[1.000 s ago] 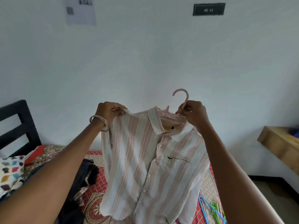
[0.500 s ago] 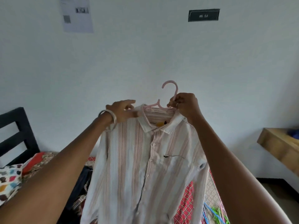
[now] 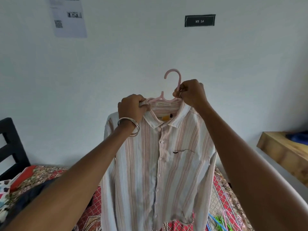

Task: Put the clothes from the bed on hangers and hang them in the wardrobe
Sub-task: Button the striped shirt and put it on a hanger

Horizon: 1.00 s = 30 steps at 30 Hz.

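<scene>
**Striped shirt held up on its hanger over the bed**

The white wall [image 3: 150,55] fills most of what I see, with a printed sheet [image 3: 68,17] taped up at the upper left and a small dark sign [image 3: 199,20] further right. Below it lies the bed [image 3: 223,189], covered in a red patterned spread, its dark headboard [image 3: 11,147] at the left edge and a pile of dark clothes [image 3: 33,194] on its left side. A wooden worktop [image 3: 283,152] juts in from the right.

I hold the striped shirt [image 3: 160,164] up in front of me above the bed, buttoned and hanging straight on the pink hanger [image 3: 173,77]. My left hand [image 3: 131,109], bangles [image 3: 131,125] on the wrist, pinches the collar at the shirt's shoulder. My right hand [image 3: 191,94] grips the hanger's neck just under the hook, fingers curled round it.

A few spare hangers [image 3: 221,222], blue, green and pink, lie on the bed at the lower right.
</scene>
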Each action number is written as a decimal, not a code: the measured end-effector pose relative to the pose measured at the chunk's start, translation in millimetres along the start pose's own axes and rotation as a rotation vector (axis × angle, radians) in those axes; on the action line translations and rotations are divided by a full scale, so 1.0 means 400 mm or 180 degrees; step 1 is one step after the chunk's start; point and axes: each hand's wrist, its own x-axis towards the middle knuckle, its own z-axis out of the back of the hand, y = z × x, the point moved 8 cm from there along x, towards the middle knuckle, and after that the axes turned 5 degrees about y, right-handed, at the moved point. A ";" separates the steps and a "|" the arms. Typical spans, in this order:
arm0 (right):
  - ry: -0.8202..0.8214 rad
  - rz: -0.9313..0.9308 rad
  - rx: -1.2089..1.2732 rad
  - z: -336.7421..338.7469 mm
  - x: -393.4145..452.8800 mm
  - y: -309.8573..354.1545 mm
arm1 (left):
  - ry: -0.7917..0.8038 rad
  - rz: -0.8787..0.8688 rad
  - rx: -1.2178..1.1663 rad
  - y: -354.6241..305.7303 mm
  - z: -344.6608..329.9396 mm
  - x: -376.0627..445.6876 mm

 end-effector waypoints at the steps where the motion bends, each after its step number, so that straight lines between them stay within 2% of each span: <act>1: -0.0032 -0.0019 0.0119 0.008 -0.006 -0.002 | 0.0133 -0.0053 -0.0199 -0.013 -0.005 0.001; 4: -0.0023 -0.0069 0.0788 0.021 -0.026 -0.001 | 0.0603 0.0014 -0.0347 -0.034 -0.030 0.019; 6: 0.0068 0.0018 0.1015 0.023 -0.045 0.012 | 0.0619 0.0140 -0.0109 -0.044 -0.025 0.030; 10: 0.0180 0.0154 0.1176 0.054 -0.076 0.024 | 0.0557 -0.0068 0.0492 -0.099 -0.018 0.015; 12: 0.0344 0.0296 0.1049 0.078 -0.096 0.023 | 0.0255 -0.0109 0.0270 -0.129 0.005 0.004; 14: 0.0508 0.0416 0.0528 0.101 -0.125 0.016 | -0.0014 -0.0152 -0.0131 -0.165 0.038 -0.008; 17: 0.0498 0.0279 0.0030 0.136 -0.186 -0.015 | -0.0236 -0.0295 -0.0335 -0.216 0.092 -0.021; 21: 0.0371 0.0272 0.0062 0.189 -0.289 0.006 | -0.0346 -0.0575 -0.0413 -0.282 0.174 -0.054; 26: 0.0517 0.0180 0.0195 0.286 -0.449 0.121 | -0.0330 -0.0787 -0.0691 -0.363 0.265 -0.094; 30: -0.0061 -0.0107 0.0203 0.402 -0.637 0.176 | -0.0125 -0.1054 -0.1209 -0.470 0.311 -0.178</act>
